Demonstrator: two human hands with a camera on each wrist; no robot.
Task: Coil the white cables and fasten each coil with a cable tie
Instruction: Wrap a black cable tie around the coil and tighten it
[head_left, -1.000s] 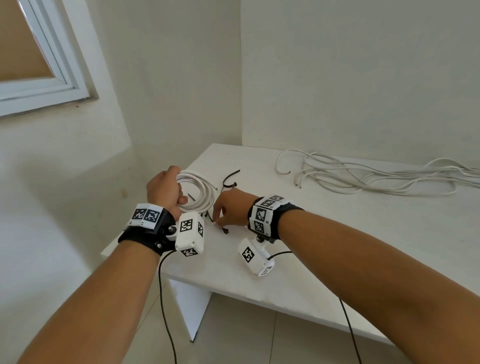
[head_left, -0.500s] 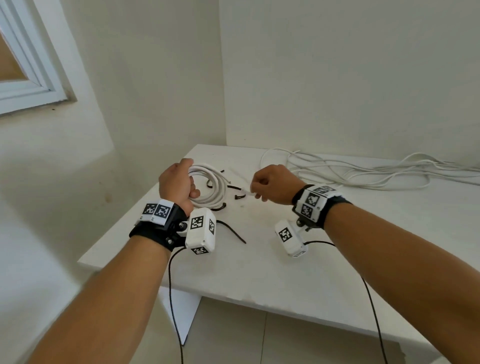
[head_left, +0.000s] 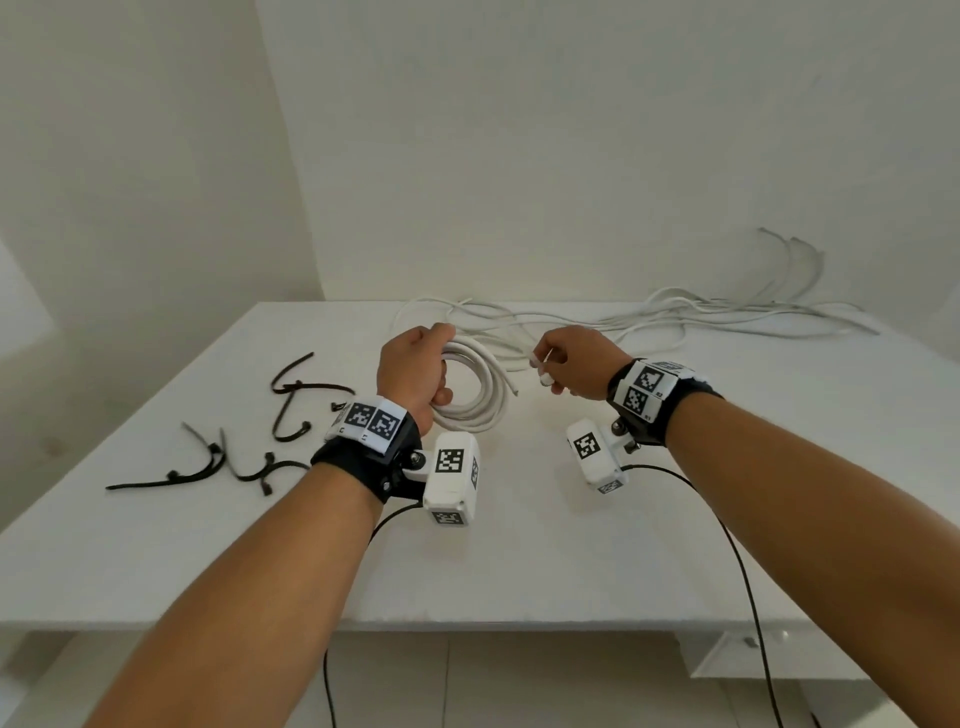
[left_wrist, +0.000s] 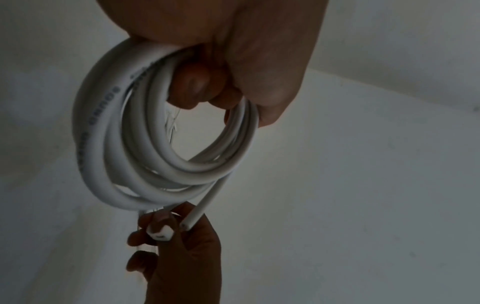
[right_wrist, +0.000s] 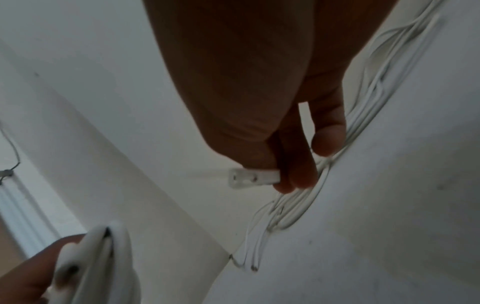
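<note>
Cable tie (right_wrist: 253, 178) strap blurred, head in right hand (head_left: 571, 364).

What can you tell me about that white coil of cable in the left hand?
The coil is one smooth, round white cable, plastic-looking, wound into several loose loops. Faint grey printing runs along its jacket. The left hand grips one side of it, fingers curled through the loops, holding it above the table. One cut end sticks out free toward the right hand, which pinches a small white piece. No tie shows on the coil.
</note>
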